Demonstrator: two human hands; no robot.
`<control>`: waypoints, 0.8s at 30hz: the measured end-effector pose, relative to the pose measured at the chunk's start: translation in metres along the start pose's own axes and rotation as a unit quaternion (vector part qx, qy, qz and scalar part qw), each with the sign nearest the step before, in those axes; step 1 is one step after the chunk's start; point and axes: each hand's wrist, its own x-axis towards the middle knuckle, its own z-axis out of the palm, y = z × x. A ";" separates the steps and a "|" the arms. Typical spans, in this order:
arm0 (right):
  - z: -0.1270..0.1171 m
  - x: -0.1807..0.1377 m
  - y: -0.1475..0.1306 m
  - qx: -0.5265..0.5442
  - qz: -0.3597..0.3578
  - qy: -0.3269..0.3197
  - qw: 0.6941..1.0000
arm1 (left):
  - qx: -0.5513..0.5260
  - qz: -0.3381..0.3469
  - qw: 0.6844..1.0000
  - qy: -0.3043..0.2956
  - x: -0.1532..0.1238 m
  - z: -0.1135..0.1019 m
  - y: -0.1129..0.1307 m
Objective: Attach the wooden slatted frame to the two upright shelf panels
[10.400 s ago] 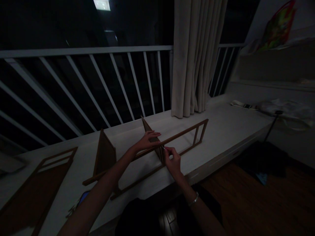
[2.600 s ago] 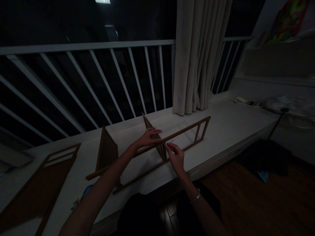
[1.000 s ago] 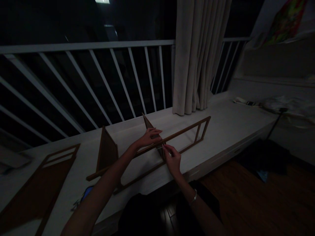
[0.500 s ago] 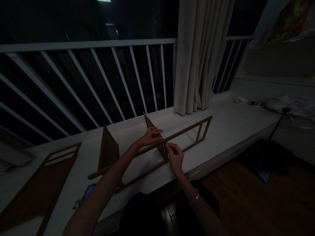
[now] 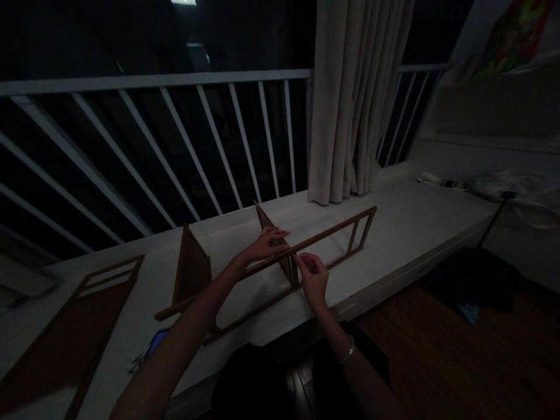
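A long wooden frame (image 5: 336,230) lies on edge along the white ledge (image 5: 406,227), joined to two upright brown panels: one in the middle (image 5: 266,224) and one to the left (image 5: 190,268). My left hand (image 5: 265,244) rests with its fingers curled over the top of the middle panel where it meets the frame's upper rail. My right hand (image 5: 312,277) is just right of that joint, its fingers pinched on a thin small metal tool (image 5: 305,252) that I cannot name in the dim light.
A flat brown framed panel (image 5: 65,332) lies on the ledge at the far left. A small blue object (image 5: 154,344) lies near the front edge. A white railing (image 5: 175,81) and a pale curtain (image 5: 354,99) stand behind. Cloth and clutter (image 5: 507,186) sit at far right.
My right hand has kept working at the joint, shifting slightly right and back from the rail with the small tool. My left hand has stayed on the middle panel.
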 end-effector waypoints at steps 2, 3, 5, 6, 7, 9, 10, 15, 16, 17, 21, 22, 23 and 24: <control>0.000 -0.001 0.001 -0.011 -0.007 -0.007 1.000 | -0.001 -0.001 1.000 0.000 0.000 0.000 -0.001; 0.000 -0.002 0.001 -0.017 -0.015 -0.011 1.000 | -0.001 -0.001 1.000 -0.001 0.000 0.000 -0.001; 0.000 -0.003 0.002 -0.028 -0.033 -0.018 0.999 | -0.002 -0.002 1.000 -0.001 0.001 0.001 -0.003; -0.001 -0.004 0.002 -0.033 -0.042 -0.023 0.998 | -0.002 0.000 1.000 -0.001 0.001 0.001 -0.004; -0.001 -0.004 0.002 -0.038 -0.050 -0.027 0.998 | -0.002 0.002 1.000 -0.001 0.001 0.002 -0.004; -0.003 -0.004 0.002 -0.052 -0.060 -0.034 0.996 | -0.003 0.003 1.000 0.001 0.002 0.002 -0.005; -0.004 -0.004 0.003 -0.060 -0.063 -0.036 0.996 | -0.003 0.002 1.000 0.002 0.002 0.002 -0.006; -0.007 -0.001 0.002 -0.088 -0.066 -0.022 0.994 | -0.012 -0.003 1.000 0.003 0.002 0.003 -0.005; -0.007 -0.001 0.002 -0.091 -0.067 -0.017 0.993 | -0.013 -0.002 1.000 0.003 0.002 0.003 -0.005; -0.008 -0.001 0.001 -0.096 -0.068 -0.012 0.993 | -0.015 -0.001 1.000 0.003 0.002 0.003 -0.005; -0.008 -0.001 -0.001 -0.127 -0.079 -0.001 0.989 | -0.019 -0.006 1.000 0.010 0.002 0.003 -0.005; -0.008 -0.001 -0.001 -0.135 -0.082 0.001 0.987 | -0.019 -0.009 1.000 0.010 0.002 0.003 -0.005; -0.009 -0.002 -0.001 -0.141 -0.087 0.002 0.986 | -0.018 -0.011 1.000 0.010 0.002 0.003 -0.005; -0.009 -0.002 -0.002 -0.146 -0.094 0.002 0.985 | -0.017 -0.013 1.000 0.010 0.002 0.003 -0.005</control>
